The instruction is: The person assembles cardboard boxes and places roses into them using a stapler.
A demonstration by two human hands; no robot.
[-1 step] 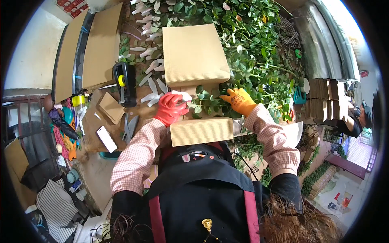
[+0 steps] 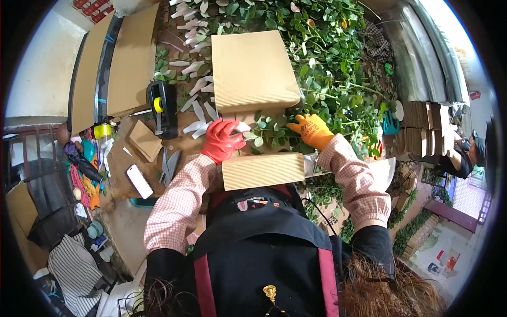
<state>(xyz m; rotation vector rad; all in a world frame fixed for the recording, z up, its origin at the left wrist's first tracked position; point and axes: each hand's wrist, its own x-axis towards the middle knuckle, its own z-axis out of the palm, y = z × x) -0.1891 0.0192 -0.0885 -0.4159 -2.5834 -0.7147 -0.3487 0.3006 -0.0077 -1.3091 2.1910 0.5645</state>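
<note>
Between my hands lies a leafy stem with a small white-wrapped end, across a corrugated cardboard sheet. My left hand, in a red rubber glove, is curled round the wrapped end. In an orange glove, my right hand is closed at the stem's other end, its fingertips pressed together among the leaves. The cardboard's larger part rises beyond my hands, and a narrower flap stands nearest my body. The stem part under my right fingers is hidden.
A big heap of leafy stems covers the far right, several white-wrapped ends along its left. On the left are a black tape dispenser, scissors, a phone and cardboard pieces. Cardboard stacks stand right, near another person.
My left fingers have shifted slightly over the white-wrapped end, so less of it shows. The leafy stem has moved a little; my right hand stays nearly in place.
</note>
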